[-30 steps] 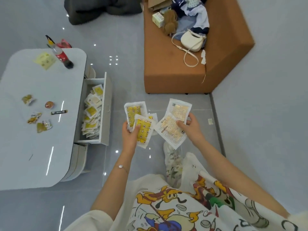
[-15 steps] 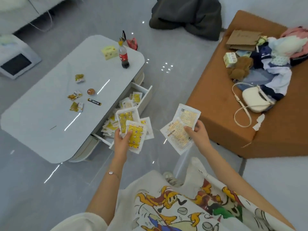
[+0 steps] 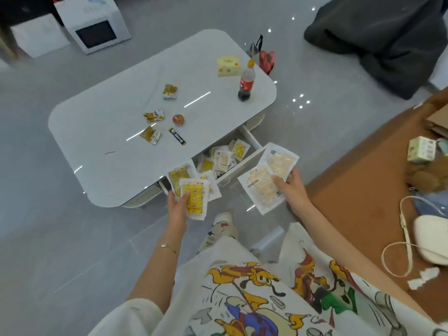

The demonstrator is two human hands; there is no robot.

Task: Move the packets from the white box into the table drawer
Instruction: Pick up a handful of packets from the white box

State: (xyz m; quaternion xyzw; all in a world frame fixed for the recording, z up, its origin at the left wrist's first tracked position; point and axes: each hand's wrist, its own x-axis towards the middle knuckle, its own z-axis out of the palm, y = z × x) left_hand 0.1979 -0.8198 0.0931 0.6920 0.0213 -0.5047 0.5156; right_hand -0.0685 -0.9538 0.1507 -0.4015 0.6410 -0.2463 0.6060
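Head view, nearest first: cartoon-print shirt [image 3: 254,299] along the bottom edge, both bare forearms reaching forward over the grey floor [image 3: 60,251], thin bracelet [image 3: 164,245] on the left wrist.

Left hand [image 3: 178,209] curled round a fan of yellow packets [image 3: 195,198], thumb pressed on the front one, printed faces up. Right hand [image 3: 292,190] gripping two pale packets [image 3: 263,187], thumb on top, fingers underneath, plain printed backs showing. Hands apart, held at about the same height.

Just beyond and between the hands: drawer [image 3: 242,164] pulled open from the counter [image 3: 109,122], heaped with loose packets [image 3: 221,161]. Fan in the left hand overlapping the drawer's near corner in this view; whether touching it, cannot tell.

Beyond the left hand, on the counter: three crumpled wrappers [image 3: 153,115], a small round orange item [image 3: 179,119] and a dark stick sachet [image 3: 177,136] close together. Farther on, near the far corner: upright bottle [image 3: 246,83] with red label, and a yellow box [image 3: 228,66] just past it.

Right of the right hand: orange sofa [image 3: 363,185] with a white bag [image 3: 429,241] and its long strap.

Farthest: dark heap [image 3: 378,32] on the floor beyond the right hand, white appliance [image 3: 95,32] with a dark window beyond the left.
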